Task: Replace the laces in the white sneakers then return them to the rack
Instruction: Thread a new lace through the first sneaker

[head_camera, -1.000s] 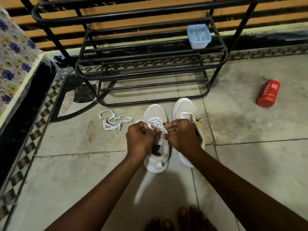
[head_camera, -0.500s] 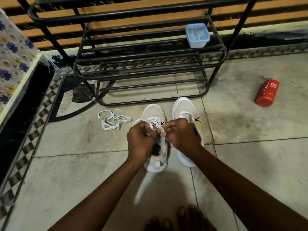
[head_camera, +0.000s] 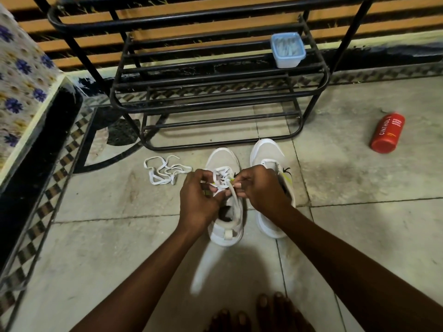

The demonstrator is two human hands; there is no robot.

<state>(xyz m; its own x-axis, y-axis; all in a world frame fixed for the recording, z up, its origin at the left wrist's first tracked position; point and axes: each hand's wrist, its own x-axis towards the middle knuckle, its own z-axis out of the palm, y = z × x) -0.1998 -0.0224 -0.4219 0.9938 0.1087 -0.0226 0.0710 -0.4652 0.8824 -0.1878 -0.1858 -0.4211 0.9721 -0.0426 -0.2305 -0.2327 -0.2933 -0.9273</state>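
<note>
Lacing under way on the floor just in front of the rack (head_camera: 215, 109). Works over the sneaker in hand (head_camera: 223, 159), toe toward the rack's bottom rail, with the left hand (head_camera: 199, 202) curled round one run of the lace (head_camera: 221, 177) and the right hand (head_camera: 261, 188) pinching another between thumb and fingertips.

Against a second ago: hands no longer knuckle to knuckle but drawn slightly apart, baring the crossings over the tongue and a flat strand running from the right hand's pinch down into the shoe's mouth. Reads as slack being pulled through at an upper eyelet rather than a fresh threading. Cannot tell which eyelet, with the fingers in the way. Leaves a blurred white tail (head_camera: 203, 267) trailing past the heel, away from the rack, toward the bare toes (head_camera: 263, 312).

No shift elsewhere. Beside the first shoe and just as close to the rack, the second sneaker (head_camera: 266, 152), with no lace to be seen on the part showing. In front of the rack's left end, the loose lace (head_camera: 165, 170), tangled and untouched; cannot tell whether old or meant for the second shoe. On a shelf at the rack's right end, a plastic tub (head_camera: 287, 50); well off to the rack's right, a red bottle (head_camera: 387, 133) on its side.

Puts the task, at a guess, short of halfway: first shoe nearly laced, tying not yet done, second shoe and the return to the rack not yet begun.
</note>
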